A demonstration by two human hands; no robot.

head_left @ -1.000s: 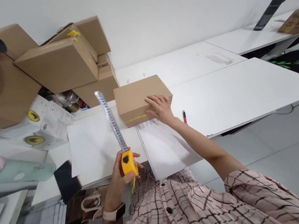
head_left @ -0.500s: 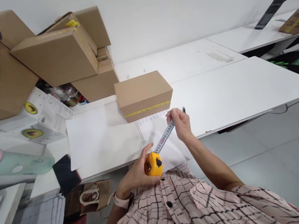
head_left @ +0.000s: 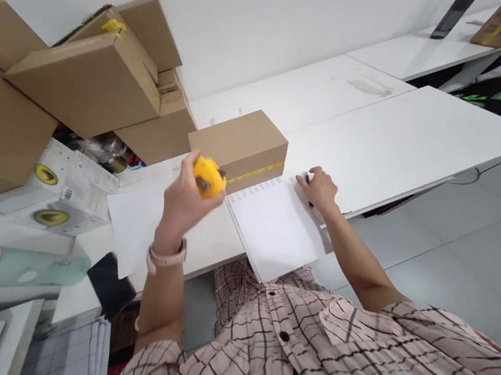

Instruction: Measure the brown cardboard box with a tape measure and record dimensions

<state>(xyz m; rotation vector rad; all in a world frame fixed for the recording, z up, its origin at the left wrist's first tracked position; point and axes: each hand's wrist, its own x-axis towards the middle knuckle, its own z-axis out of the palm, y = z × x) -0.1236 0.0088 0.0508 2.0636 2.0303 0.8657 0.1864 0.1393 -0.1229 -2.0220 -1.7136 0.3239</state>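
Observation:
My left hand (head_left: 181,201) is closed around a yellow tape measure (head_left: 209,177), lifted in front of the left end of a closed cardboard box (head_left: 238,142). No blade shows outside the tape's case. On the table at the right, my right hand (head_left: 320,190) has its thumb and fingers around a dark pen (head_left: 307,178); the palm side hides the pen's middle. Between the hands lies a spiral notebook (head_left: 276,228), its page blank white and its lower part past the table's front edge. The box stands just behind the notebook's spiral edge.
Cardboard boxes (head_left: 87,86) are stacked at the back left above white cartons (head_left: 74,190) with avocado pictures. A white sheet (head_left: 131,231), a dark phone (head_left: 111,285) and a mint bottle (head_left: 29,263) lie at the left. A dark bottle (head_left: 461,2) stands far right.
The tape blade has gone back into its case. My left hand has risen up and left with the tape measure; my right hand has let go of the blade and moved to the pen.

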